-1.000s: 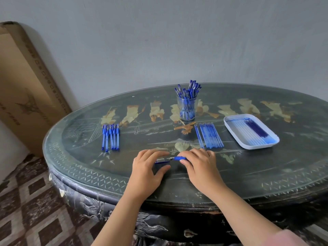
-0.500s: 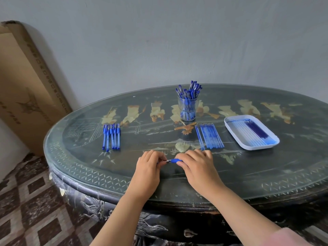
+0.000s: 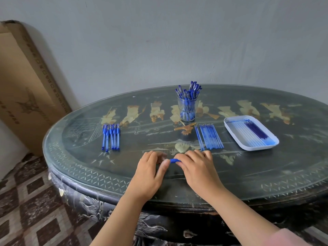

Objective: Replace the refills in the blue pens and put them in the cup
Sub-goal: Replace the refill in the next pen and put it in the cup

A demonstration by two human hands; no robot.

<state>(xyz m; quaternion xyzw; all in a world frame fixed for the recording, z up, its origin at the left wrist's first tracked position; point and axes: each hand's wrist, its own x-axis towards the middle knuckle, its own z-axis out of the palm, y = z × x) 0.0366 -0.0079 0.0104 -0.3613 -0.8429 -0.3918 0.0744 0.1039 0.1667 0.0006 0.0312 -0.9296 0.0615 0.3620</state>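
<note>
Blue pen (image 3: 174, 160): lower centre of frame, just above the near edge of the table (image 3: 266, 166). Shows only as a short, ribbed, bright blue grip section bridging the gap between the two hands; remainder hidden under fingers.

Left hand (image 3: 150, 167): lower centre, fingers curled, thumb and fingertips pinched on the pen's left end.

Right hand (image 3: 197, 167): just right of the left hand, fingers curled over the pen's right end, knuckles up. Hands close together, joined by the pen.

Cup (image 3: 188, 109): clear, upright, centre of frame towards the far side of the table; packed with capped blue pens standing on end.

Row of pens (image 3: 111, 137): left of centre, about six lying side by side, flat on the table, blue caps and clear barrels.

Loose refills (image 3: 209, 137): right of centre, thin blue-tinted tubes laid parallel, just beyond the right hand.

Tray (image 3: 257, 148): white, rectangular, right of frame; holds pale refills plus a few dark blue ones along its far side.

Table: dark, oval, glass-topped, inlaid with pale figures.

Cardboard box (image 3: 26, 86): upper left, leaning on the grey wall (image 3: 159, 41).

Floor (image 3: 23, 201): lower left, brown diamond tiles.
</note>
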